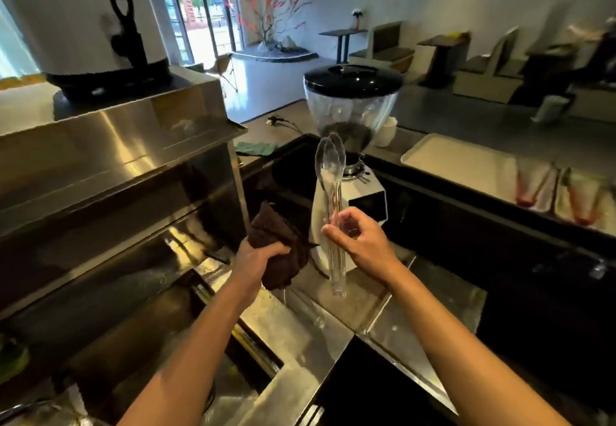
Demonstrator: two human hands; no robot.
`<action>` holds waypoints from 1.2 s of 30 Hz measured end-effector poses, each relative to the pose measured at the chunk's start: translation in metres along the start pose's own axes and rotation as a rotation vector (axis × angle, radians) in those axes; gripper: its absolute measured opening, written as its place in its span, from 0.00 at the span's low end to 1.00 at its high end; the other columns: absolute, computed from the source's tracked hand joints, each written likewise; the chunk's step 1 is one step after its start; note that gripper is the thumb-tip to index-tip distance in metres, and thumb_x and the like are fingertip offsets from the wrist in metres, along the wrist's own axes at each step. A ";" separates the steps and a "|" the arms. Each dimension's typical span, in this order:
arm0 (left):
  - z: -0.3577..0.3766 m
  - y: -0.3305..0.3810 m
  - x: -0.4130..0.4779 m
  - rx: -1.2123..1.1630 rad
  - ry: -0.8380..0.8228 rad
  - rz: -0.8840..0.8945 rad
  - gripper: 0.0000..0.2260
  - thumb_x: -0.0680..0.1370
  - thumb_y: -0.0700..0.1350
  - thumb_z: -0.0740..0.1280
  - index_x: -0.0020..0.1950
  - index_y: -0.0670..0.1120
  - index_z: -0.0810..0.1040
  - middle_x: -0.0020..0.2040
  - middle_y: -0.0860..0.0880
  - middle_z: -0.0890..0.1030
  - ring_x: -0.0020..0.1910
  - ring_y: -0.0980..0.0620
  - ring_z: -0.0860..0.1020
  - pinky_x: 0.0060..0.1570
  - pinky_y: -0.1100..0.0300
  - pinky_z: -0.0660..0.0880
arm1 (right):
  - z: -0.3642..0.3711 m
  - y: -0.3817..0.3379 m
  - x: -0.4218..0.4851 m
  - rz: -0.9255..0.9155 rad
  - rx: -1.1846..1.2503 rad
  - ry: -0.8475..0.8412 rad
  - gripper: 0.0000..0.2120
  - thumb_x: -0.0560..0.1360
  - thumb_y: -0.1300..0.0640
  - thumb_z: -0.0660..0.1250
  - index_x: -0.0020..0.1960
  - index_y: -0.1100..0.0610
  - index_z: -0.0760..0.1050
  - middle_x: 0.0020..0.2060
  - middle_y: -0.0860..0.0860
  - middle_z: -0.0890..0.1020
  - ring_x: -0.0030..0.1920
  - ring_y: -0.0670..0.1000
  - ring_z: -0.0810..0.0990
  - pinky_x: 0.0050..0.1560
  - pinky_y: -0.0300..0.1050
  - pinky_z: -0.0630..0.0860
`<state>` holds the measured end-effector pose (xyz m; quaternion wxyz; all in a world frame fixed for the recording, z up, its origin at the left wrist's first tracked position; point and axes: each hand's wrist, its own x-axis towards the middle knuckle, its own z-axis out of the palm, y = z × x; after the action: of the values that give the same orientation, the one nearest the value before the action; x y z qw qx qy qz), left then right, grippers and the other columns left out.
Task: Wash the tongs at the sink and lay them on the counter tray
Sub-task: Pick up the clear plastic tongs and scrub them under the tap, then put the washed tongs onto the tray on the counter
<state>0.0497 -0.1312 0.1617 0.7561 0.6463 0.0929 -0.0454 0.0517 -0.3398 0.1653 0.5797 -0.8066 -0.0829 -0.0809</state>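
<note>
My right hand [361, 240] pinches a pair of clear plastic tongs [330, 172] around their middle and holds them upright, scoop ends up, in front of the coffee grinder. My left hand [258, 255] grips a dark brown cloth [280, 245] just left of the tongs, apart from them. A pale counter tray [450, 155] lies on the raised counter at the right. The steel sink basin [233, 372] sits below my left forearm.
A coffee grinder [353, 105] with a black-lidded clear hopper stands behind the tongs. A large steel machine [116, 158] fills the left. Metal pans [536, 188] holding red-tipped clear items sit right of the tray. A green cloth [255, 148] lies on the counter.
</note>
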 end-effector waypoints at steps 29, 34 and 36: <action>0.374 -0.011 0.078 -0.018 -0.444 -0.111 0.12 0.71 0.35 0.73 0.52 0.43 0.80 0.44 0.42 0.86 0.45 0.43 0.84 0.42 0.53 0.80 | -0.353 0.083 0.037 0.379 -0.271 0.519 0.26 0.70 0.40 0.76 0.59 0.54 0.73 0.52 0.49 0.80 0.49 0.47 0.80 0.44 0.42 0.76; 0.407 -0.007 0.112 -0.016 -0.413 -0.102 0.10 0.72 0.35 0.72 0.52 0.42 0.80 0.43 0.43 0.86 0.46 0.42 0.84 0.45 0.51 0.80 | -0.381 0.096 0.100 0.451 -0.426 0.419 0.26 0.72 0.38 0.73 0.58 0.55 0.72 0.50 0.48 0.78 0.50 0.49 0.78 0.47 0.45 0.75; 0.416 -0.009 0.124 -0.002 -0.412 -0.091 0.09 0.72 0.35 0.71 0.52 0.41 0.81 0.43 0.44 0.86 0.45 0.43 0.84 0.45 0.52 0.80 | -0.390 0.106 0.125 0.477 -0.504 0.392 0.23 0.73 0.37 0.72 0.50 0.55 0.72 0.41 0.48 0.77 0.41 0.47 0.76 0.42 0.43 0.73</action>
<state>0.2037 -0.5363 0.1897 0.7570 0.6176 -0.0344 -0.2104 0.1844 -0.7378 0.2192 0.3709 -0.8895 0.2414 -0.1140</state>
